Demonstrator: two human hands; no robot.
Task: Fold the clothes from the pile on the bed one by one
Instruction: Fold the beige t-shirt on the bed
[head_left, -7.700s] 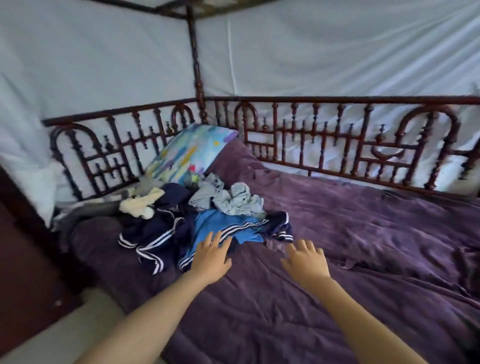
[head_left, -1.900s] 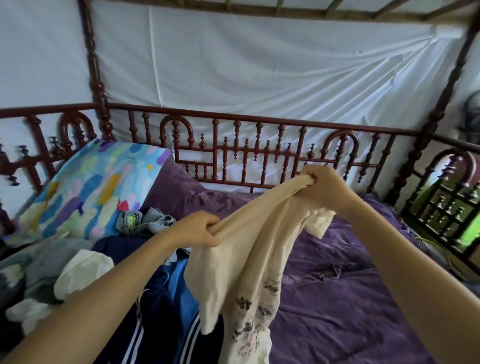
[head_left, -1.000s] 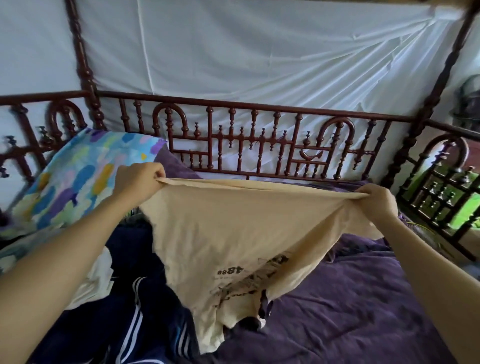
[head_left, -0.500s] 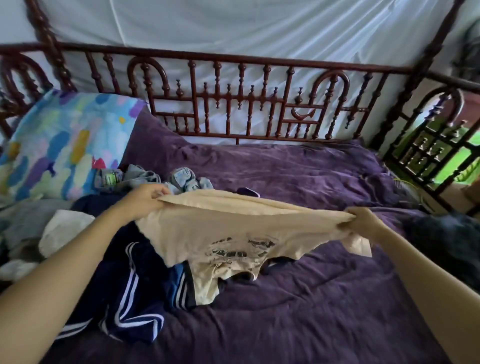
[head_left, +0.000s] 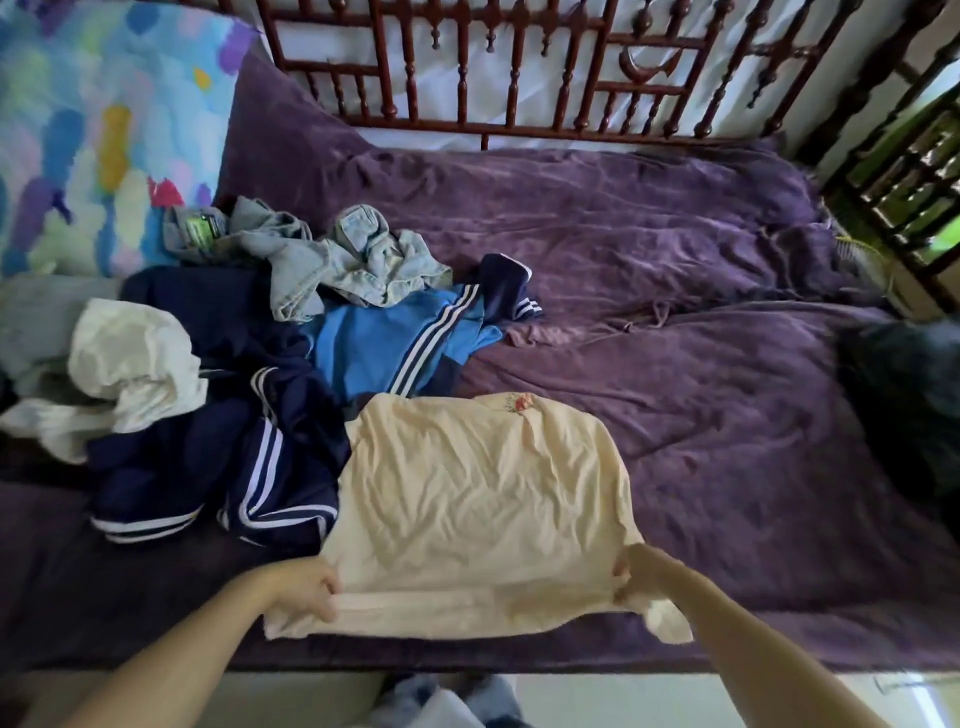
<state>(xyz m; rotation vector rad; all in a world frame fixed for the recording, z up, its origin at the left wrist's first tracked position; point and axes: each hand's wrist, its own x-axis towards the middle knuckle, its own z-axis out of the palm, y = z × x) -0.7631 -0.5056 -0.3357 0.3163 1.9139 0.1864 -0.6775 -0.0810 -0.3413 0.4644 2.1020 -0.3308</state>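
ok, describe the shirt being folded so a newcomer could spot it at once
Start at the purple bedspread and go to its near edge, beside the clothes pile. There the cream T-shirt lies spread flat, its near corners pinched by the left hand and right hand. It alone is pale yellow and flattened; its neighbours are crumpled navy, blue, denim and white.

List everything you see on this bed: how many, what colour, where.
cream T-shirt: one, cream, flat at bed's near edge
navy striped garment: one, navy, white stripes, left of T-shirt
blue striped garment: one, blue, white stripes, behind T-shirt
denim garment: one, faded blue, crumpled by the pillow
white garment: one, white, pile's left side
pillow: one, multicoloured, far left
bedspread: one, purple, covering the bed
bed rail: one, reddish-brown, far side
left hand: one, pinching the T-shirt's near left edge
right hand: one, gripping its near right corner
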